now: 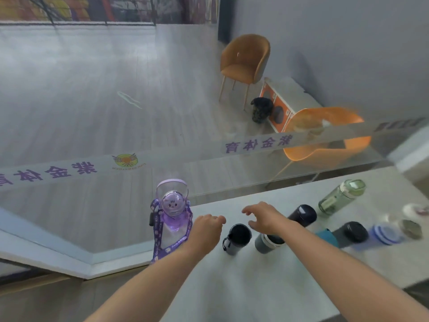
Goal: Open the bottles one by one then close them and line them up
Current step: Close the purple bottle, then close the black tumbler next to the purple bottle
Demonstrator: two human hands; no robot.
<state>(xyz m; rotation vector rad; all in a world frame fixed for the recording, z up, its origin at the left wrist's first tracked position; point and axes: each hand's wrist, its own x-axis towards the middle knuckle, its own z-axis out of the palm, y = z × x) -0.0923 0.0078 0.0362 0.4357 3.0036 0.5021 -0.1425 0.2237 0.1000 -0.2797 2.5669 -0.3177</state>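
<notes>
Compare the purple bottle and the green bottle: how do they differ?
The purple bottle has a loop handle and printed strap; the green bottle shows no strap. The purple bottle stands at the table's left end, the green bottle toward its right. Both are translucent and have lids on.

purple cat-print bottle [173, 214]; green bottle [341, 197], seemingly translucent
</notes>
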